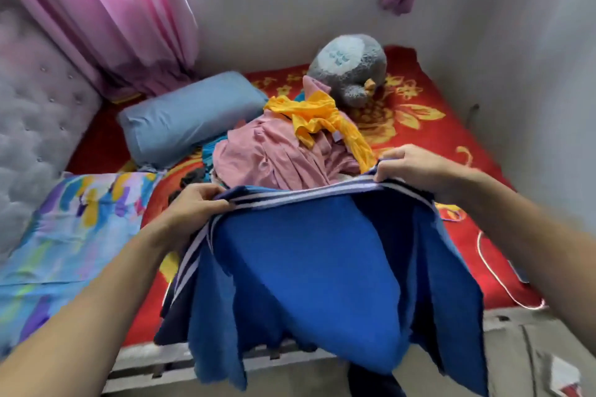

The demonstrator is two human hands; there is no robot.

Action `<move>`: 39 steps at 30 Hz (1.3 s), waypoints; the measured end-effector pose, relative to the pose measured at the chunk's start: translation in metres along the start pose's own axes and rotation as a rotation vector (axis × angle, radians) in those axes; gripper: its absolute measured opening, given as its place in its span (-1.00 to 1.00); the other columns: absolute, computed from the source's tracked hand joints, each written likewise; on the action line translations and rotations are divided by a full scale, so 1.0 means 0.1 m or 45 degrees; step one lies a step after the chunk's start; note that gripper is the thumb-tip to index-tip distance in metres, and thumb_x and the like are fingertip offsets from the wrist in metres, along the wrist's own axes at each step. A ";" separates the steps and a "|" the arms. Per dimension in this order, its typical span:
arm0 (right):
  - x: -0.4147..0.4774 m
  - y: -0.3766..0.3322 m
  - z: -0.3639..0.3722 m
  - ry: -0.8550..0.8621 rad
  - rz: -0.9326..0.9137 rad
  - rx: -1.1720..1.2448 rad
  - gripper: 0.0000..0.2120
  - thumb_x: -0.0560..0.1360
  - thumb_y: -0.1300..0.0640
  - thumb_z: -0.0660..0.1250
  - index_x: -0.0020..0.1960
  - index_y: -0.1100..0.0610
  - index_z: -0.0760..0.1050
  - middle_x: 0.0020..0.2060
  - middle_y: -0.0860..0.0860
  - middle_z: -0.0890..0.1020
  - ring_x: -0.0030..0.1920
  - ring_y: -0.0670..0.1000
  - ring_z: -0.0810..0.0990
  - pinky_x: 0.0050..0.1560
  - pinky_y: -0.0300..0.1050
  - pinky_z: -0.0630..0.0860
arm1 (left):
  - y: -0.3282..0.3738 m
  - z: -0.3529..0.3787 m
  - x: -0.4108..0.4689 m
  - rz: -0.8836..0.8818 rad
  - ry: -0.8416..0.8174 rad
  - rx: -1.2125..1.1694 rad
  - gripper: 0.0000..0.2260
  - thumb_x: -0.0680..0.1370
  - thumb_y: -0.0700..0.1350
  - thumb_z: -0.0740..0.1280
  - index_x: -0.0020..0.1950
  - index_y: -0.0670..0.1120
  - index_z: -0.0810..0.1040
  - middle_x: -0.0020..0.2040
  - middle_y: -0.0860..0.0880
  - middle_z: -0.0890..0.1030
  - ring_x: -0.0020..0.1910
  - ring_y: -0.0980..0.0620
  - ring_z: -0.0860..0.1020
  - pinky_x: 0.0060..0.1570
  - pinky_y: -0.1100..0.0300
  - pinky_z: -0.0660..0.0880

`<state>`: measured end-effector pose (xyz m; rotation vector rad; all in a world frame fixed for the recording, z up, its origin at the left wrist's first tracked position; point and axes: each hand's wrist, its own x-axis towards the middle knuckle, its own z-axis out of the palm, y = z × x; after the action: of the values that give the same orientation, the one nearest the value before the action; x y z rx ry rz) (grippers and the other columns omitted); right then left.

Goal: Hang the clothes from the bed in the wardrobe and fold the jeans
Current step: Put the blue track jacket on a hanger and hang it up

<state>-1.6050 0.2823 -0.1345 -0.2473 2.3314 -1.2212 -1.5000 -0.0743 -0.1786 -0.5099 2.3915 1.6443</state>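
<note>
A blue garment with white stripes [309,261] hangs stretched between my hands over the bed's near edge. My left hand [193,206] grips its striped edge on the left. On the right, my right hand [409,164] pinches the same edge. Behind it a pile of clothes lies on the bed [477,248]: a pink garment [274,155] with a yellow garment [322,119] on top. Teal fabric peeks out beneath the pile. No jeans or wardrobe are visible.
A grey plush toy [351,68] sits at the back of the red floral bed. A blue pillow [190,116] and a colourful pillow [71,235] lie on the left by the tufted headboard [35,100]. Pink curtains [106,10] hang beside the window.
</note>
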 end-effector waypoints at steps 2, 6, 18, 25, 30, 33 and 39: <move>0.42 0.48 0.16 0.035 0.058 -0.119 -0.72 0.35 0.10 0.45 -0.38 0.17 0.38 -0.45 -0.01 0.37 -0.38 -0.03 0.34 -0.37 -0.11 0.21 | -0.29 0.26 0.39 -0.026 0.175 0.222 -0.84 0.31 -0.07 0.45 -0.24 -0.15 0.60 -0.23 -0.20 0.62 -0.22 -0.07 0.56 -0.17 0.05 0.49; 1.27 1.25 0.38 0.205 0.174 -0.558 -0.61 0.45 -0.16 0.36 -0.30 0.10 0.34 -0.38 -0.01 0.49 -0.26 0.10 0.51 -0.32 -0.04 0.31 | -0.58 0.83 1.13 -0.097 0.411 0.589 -0.84 0.45 -0.12 0.40 -0.31 -0.09 0.50 -0.29 -0.12 0.58 -0.17 -0.13 0.56 -0.24 0.09 0.36; 2.77 3.37 0.41 0.333 0.740 -0.159 -0.75 0.48 0.07 0.34 0.12 0.13 0.53 0.00 0.13 0.63 0.07 0.19 0.58 0.05 -0.02 0.48 | -1.61 2.08 2.78 -0.465 0.345 0.692 -0.78 0.50 -0.03 0.35 0.08 -0.10 0.52 0.03 -0.17 0.60 0.02 -0.20 0.54 0.04 -0.05 0.48; 2.89 4.75 0.08 0.906 1.318 -0.055 -0.35 0.49 -0.02 0.39 0.36 0.39 0.27 0.33 0.35 0.41 0.36 0.30 0.38 0.34 0.09 0.30 | -2.14 2.75 3.08 -0.648 0.313 0.908 -0.35 0.44 0.19 0.40 0.36 -0.15 0.30 0.26 -0.23 0.39 0.22 -0.29 0.43 0.13 -0.15 0.39; 3.18 5.30 0.04 1.119 1.366 0.379 -0.45 0.46 -0.16 0.31 0.23 0.25 0.43 0.17 0.19 0.56 0.09 0.15 0.60 0.18 0.04 0.46 | -2.46 2.96 3.37 -0.716 0.405 1.058 -0.26 0.40 0.20 0.45 0.32 -0.24 0.25 0.28 -0.28 0.36 0.28 -0.30 0.37 0.16 -0.22 0.35; 3.36 5.54 0.03 1.029 1.329 0.676 -0.68 0.46 -0.19 0.25 0.01 0.04 0.46 -0.16 0.04 0.59 -0.50 -0.09 0.48 -0.31 -0.14 0.51 | -2.53 2.85 3.44 -0.666 0.424 1.120 -0.43 0.48 0.04 0.42 0.29 -0.26 0.28 0.24 -0.31 0.38 0.25 -0.31 0.39 0.09 -0.23 0.39; 3.45 4.95 0.17 1.179 1.299 0.734 -0.44 0.36 0.04 0.51 0.26 0.17 0.39 0.03 0.02 0.62 -0.10 0.02 0.62 -0.04 0.03 0.60 | -2.52 2.45 3.32 -0.387 0.345 1.239 -0.79 0.48 -0.26 0.28 0.11 -0.26 0.46 0.10 -0.28 0.44 0.10 -0.29 0.43 -0.14 -0.13 0.40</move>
<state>-1.8614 0.4284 -0.6610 1.7732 1.9940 -1.4492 -1.7172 0.0158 -0.6010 -0.8452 2.7254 0.1979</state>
